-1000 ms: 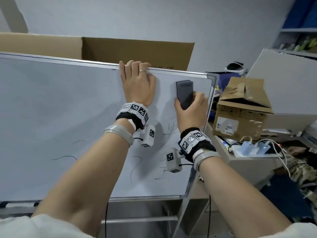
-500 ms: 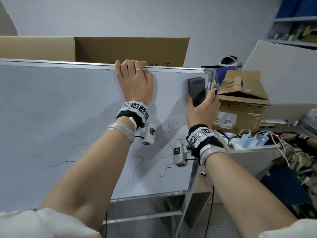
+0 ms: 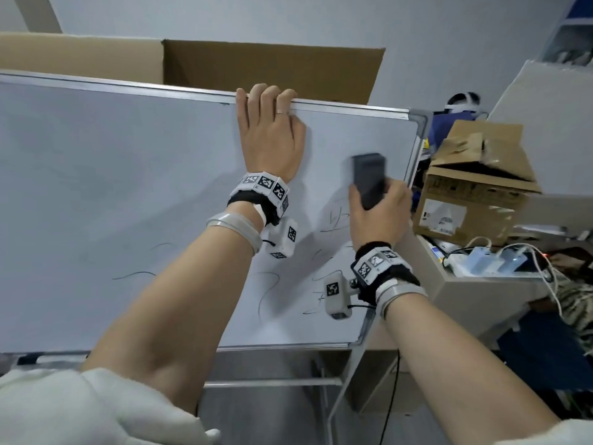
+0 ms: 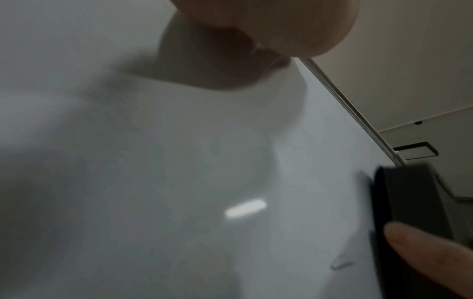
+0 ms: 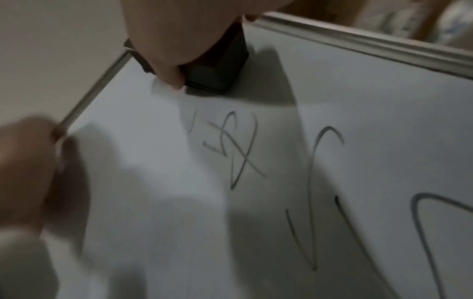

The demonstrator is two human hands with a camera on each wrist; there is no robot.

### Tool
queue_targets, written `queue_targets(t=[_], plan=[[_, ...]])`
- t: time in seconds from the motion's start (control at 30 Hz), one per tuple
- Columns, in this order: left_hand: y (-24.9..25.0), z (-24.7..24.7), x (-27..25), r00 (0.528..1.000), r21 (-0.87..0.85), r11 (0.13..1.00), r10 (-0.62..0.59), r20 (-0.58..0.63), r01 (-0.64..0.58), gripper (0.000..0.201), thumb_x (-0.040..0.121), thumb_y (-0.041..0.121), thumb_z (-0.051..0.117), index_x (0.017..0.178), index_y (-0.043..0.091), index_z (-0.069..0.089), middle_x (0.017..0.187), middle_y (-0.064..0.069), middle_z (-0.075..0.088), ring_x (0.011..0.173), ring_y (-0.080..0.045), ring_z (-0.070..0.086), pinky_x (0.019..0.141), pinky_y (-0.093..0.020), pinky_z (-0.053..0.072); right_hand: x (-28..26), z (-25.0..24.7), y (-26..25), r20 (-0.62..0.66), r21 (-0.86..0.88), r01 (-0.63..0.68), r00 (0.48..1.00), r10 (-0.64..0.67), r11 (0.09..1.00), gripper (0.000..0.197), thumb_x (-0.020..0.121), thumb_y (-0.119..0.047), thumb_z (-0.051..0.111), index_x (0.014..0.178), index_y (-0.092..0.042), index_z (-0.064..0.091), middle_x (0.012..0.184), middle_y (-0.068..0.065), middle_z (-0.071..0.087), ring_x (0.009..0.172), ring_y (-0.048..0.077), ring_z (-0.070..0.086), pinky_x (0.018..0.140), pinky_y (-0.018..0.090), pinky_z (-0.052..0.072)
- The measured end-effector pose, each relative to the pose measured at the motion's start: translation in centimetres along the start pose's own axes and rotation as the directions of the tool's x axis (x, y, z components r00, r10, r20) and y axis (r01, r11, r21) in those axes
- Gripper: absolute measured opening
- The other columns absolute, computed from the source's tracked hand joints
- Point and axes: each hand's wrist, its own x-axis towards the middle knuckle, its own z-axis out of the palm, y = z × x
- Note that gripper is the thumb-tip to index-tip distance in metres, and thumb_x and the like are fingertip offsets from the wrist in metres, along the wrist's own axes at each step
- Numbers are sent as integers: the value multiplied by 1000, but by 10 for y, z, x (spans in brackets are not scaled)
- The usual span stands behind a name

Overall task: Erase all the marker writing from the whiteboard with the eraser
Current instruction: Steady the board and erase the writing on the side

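Whiteboard (image 3: 128, 187): stood upright in a metal frame, with a large brown cardboard box (image 3: 272, 69) behind its top edge.
Left hand (image 3: 272, 139): laid flat on the board face near the upper rail; the fingers (image 3: 269, 94) are hooked over the top rail, and a ring is seen on one of them. The board is held by this grip.
Right hand (image 3: 378, 216): wrapped around the lower half of the eraser (image 3: 369, 179), thumb on the left side, remaining fingers on the right side.
Eraser position: pressed flat against the board, long axis vertical, upper half projecting above the right hand. It is placed in the upper right part of the board, near the right frame edge, to the right of and lower than the left hand. Its outline is blurred in the head view.
Right wrist view: the dark eraser (image 5: 217, 70) is seen in contact with the board surface, gripped from above by the right hand (image 5: 184, 36).
Marker writing (image 3: 333, 221): black strokes are seen just below the eraser and beside the right hand; further curved lines (image 3: 134, 275) are spread along the lower part of the board.
Marks near eraser: a crossed scribble (image 5: 238, 149) lies just under the eraser edge, not covered by it.
Left wrist view: the eraser (image 4: 414, 200) is seen at the right margin with a fingertip (image 4: 422, 248) on it.
Surroundings: an open cardboard box (image 3: 475, 184) is stood on a desk to the right of the board.
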Motion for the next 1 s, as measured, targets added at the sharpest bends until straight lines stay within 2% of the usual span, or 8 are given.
queue_targets(t=[0.07,0.2,0.37,0.47,0.7,0.77,0.87,1.0], plan=[[6,0,-3,999,9,999,-44,-8,45,37,81,22,52,116,21,66,122,1,61,133,-27,47,120,-54,20,1,-6,13,-36,0,-120,992,120,993,57,81,-51,72,114,-10,50,112,10,55,95,19,47,84,43,50],[10,-6,-6,993,34,995,-97,69,95,45,80,32,50,122,25,63,130,5,58,141,-26,40,117,-64,15,-16,-2,20,-11,-40,-136,991,135,990,58,81,-55,70,113,-13,48,112,9,53,98,27,53,83,44,52],[-5,-23,-3,969,92,995,-50,241,29,57,81,39,45,137,27,52,140,6,49,142,-24,35,117,-65,10,-51,27,-20,160,63,30,986,-40,998,55,75,-44,78,111,-10,54,108,8,50,98,28,52,84,43,51],[-10,-27,-2,954,102,995,-28,299,-3,63,81,42,45,142,27,47,143,7,45,143,-24,32,118,-64,9,-54,34,-29,168,58,76,982,-85,995,54,74,-45,78,109,-10,55,105,9,53,98,30,53,86,47,49],[8,-23,-9,959,96,995,-6,285,-23,69,82,57,47,141,22,49,145,1,46,144,-29,33,116,-68,9,-27,9,-10,-5,-20,-13,1000,13,1000,58,80,-50,73,119,-13,53,111,10,55,99,28,52,81,43,49],[8,-22,-11,959,96,995,-8,282,-20,70,82,59,47,141,21,49,146,0,46,145,-30,32,116,-68,10,-26,7,-6,4,-57,0,1000,0,998,58,81,-49,73,120,-12,53,111,11,54,99,28,51,81,40,48],[3,-20,-9,959,110,994,-16,284,-16,71,84,61,47,142,20,48,146,-2,46,146,-31,31,115,-68,11,-43,14,-2,85,-56,5,996,-1,998,57,79,-48,74,119,-12,54,111,11,53,101,29,51,84,45,49],[-3,-20,-9,949,130,991,-28,314,-14,71,86,63,45,143,21,45,148,-2,44,147,-30,29,115,-68,12,-54,15,-1,148,-75,128,982,-116,989,55,76,-41,81,115,-11,56,108,12,55,103,31,51,88,47,47]])
